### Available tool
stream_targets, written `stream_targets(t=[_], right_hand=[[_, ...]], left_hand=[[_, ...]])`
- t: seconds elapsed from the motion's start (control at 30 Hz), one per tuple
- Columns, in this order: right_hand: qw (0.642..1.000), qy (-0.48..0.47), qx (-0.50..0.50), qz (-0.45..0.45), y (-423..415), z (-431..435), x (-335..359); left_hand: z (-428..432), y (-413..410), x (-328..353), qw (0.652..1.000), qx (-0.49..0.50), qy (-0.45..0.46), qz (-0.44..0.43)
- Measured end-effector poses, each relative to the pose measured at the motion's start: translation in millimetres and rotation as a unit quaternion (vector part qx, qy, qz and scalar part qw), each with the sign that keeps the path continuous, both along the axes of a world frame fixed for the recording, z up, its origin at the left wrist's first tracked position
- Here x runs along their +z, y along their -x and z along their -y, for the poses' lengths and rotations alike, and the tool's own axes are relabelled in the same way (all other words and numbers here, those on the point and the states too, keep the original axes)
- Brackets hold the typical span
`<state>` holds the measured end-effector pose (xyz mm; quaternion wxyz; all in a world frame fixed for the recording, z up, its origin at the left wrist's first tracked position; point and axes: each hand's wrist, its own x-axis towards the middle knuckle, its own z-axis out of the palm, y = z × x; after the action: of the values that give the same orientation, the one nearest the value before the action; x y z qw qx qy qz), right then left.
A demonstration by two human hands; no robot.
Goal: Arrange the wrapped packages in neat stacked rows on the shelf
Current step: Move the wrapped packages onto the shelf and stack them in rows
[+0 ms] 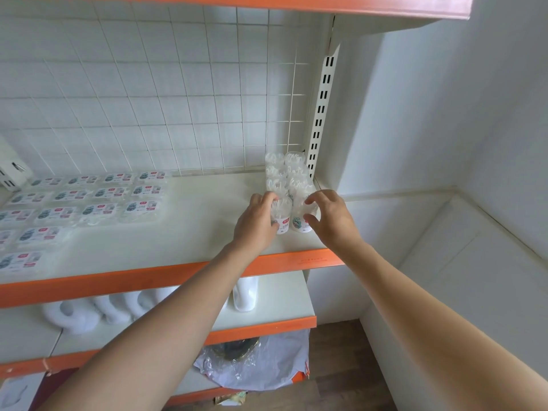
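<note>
Two rows of clear wrapped cup packages (286, 173) stand at the right end of the white shelf (201, 221), running back to the wire grid. My left hand (256, 221) grips the front package of the left row (281, 215), fingers curled around its side. My right hand (329, 218) hovers with spread, curved fingers around the front package of the right row (301, 221); whether it touches is unclear. Flat wrapped packages with red and green labels (89, 200) lie in rows on the left part of the shelf.
A slotted white upright (321, 108) and a white wall close off the right end. The shelf has an orange front edge (166, 277). Below sit white items (89, 312) and a crumpled plastic bag (255, 363). An orange-edged shelf hangs overhead.
</note>
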<state>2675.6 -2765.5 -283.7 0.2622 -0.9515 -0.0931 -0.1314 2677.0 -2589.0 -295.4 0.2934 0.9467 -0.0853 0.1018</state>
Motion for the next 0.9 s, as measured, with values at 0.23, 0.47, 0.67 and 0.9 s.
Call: stream_targets(t=[0.23,0.47,0.67,0.9], right_hand=[[1.0,0.016,0.001,0.013,-3.9,0.6,-2.9],[1.0,0.008,0.01,0.004,-7.5,4.7,-2.5],[1.0,0.01,0.009,-0.002,-12.6,5.5,-3.6],[1.0,-0.002,0.012,0.018,-12.4,7.8,-8.8]], left_hand=[[4.4,-6.2,-2.4,1.0,0.009,0.002,-0.003],[6.7,-12.1,-4.6,0.999,0.007,0.031,-0.021],[9.5,-15.2,-4.3,0.998,0.001,0.051,-0.036],[3.3,-16.3,-12.9,0.996,-0.019,0.081,-0.031]])
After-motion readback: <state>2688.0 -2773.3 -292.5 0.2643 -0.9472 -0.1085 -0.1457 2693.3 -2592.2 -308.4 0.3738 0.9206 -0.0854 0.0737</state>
